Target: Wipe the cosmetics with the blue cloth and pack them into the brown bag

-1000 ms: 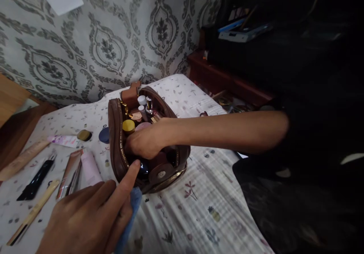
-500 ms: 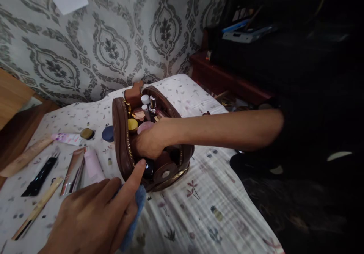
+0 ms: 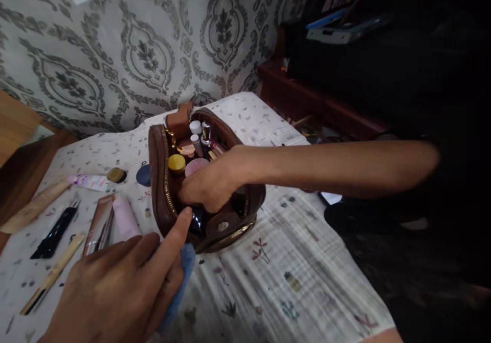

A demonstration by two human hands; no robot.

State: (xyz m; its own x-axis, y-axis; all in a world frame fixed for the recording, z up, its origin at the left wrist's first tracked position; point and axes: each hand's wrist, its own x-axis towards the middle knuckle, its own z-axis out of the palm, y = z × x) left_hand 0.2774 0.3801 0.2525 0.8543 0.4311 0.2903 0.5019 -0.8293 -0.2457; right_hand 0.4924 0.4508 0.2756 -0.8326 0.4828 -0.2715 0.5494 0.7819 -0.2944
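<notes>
A brown leather pouch [image 3: 159, 179] stands unzipped on a flower-print sheet [image 3: 291, 266], packed with cosmetics: a yellow-lidded jar [image 3: 177, 163], a pink lid [image 3: 195, 166] and white-capped bottles [image 3: 195, 128]. My right hand [image 3: 209, 184] reaches in from the right, fingers curled down inside the pouch's near end over a dark round item I cannot make out. My left hand [image 3: 115, 286] rests on the sheet with a blue cloth [image 3: 184, 266] tucked under thumb and palm. Its index finger presses the pouch's near rim.
Left of the pouch lie a pink tube [image 3: 123, 219], a rose-gold tube [image 3: 98, 225], a black mascara [image 3: 53, 233], a tan stick [image 3: 51, 274], a dark blue disc [image 3: 142, 175] and an olive compact [image 3: 116, 175]. Patterned wall behind; a dark red shelf [image 3: 318, 107] at right.
My right hand has shifted a little toward the pouch's near end and turned. My left index finger has stayed on the rim. The view has drifted slightly.
</notes>
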